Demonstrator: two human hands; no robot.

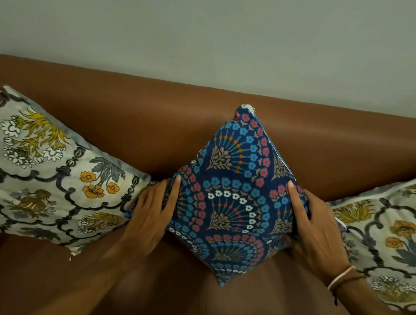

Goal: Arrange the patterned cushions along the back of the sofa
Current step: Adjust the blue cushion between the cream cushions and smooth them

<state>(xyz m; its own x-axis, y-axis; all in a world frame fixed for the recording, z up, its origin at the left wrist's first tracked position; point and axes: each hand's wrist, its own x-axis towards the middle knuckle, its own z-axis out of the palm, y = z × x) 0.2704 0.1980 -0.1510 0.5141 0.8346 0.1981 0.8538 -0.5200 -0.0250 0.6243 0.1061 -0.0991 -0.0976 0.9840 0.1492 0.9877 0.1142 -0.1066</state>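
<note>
A dark blue cushion (233, 198) with red, blue and white flower fans stands on one corner against the brown sofa back (154, 126), like a diamond. My left hand (151, 215) presses its left side and my right hand (314, 231) holds its right side, thumbs on the front face. A cream cushion (43, 172) with yellow and orange flowers leans on the sofa back at the left, its corner touching my left hand. A matching cream cushion (394, 241) leans at the right, partly cut off by the frame edge.
The brown leather seat (176, 294) stretches below the cushions, with a seam running down its middle. A plain pale wall (214, 31) rises behind the sofa. A bracelet sits on my right wrist.
</note>
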